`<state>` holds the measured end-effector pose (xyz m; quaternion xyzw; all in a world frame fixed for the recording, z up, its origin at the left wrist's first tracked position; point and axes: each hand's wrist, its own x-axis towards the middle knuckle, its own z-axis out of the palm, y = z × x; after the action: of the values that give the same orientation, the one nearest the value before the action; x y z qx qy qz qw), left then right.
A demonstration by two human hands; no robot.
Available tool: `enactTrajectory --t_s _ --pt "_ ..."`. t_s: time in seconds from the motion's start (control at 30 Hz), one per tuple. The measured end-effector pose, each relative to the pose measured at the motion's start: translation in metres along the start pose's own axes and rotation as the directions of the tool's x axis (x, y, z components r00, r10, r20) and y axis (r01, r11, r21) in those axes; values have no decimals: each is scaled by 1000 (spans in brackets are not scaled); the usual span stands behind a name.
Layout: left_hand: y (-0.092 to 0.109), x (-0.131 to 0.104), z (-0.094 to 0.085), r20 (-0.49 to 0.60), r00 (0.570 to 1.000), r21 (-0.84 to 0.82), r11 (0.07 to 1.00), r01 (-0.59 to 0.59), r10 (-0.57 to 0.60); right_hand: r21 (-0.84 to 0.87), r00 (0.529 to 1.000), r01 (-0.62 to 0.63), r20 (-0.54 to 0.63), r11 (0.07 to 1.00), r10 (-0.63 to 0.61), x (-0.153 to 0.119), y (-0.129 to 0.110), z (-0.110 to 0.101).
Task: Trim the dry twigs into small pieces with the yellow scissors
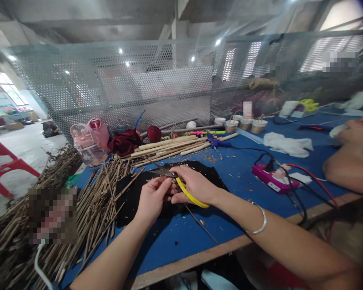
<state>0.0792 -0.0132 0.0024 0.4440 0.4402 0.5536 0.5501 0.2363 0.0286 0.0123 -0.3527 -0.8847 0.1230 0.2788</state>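
My right hand [193, 183] is closed round scissors with a yellow handle [189, 195]. Their dark blades [163, 171] point up and to the left, over my left hand. My left hand [155, 195] is closed in a pinch close to the blades, with its fingertips near those of my right hand. A small bit of dried plant shows between the hands, mostly hidden by fingers. From below them a thin dry stalk [201, 223] runs down to the right. Under both hands lies a black cloth [130, 201] strewn with pale plant scraps.
Many dry stalks [93, 213] are heaped at left. Behind the cloth lie peeled sticks [169, 145], a blue glue gun [219, 141] and a red yarn ball [154, 133]. A purple power strip [274, 179] with cables sits at right, near another person's arm [347, 161].
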Motion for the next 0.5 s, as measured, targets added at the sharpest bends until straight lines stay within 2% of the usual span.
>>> enactTrajectory --t_s 0.17,0.5 --pt "-1 0 -1 -8 1000 14 1000 -13 13 10 999 29 -28 1000 -29 0 2 3" --pt "-2 0 -2 -27 999 55 998 -31 32 99 1000 -31 8 995 30 0 -2 -3"
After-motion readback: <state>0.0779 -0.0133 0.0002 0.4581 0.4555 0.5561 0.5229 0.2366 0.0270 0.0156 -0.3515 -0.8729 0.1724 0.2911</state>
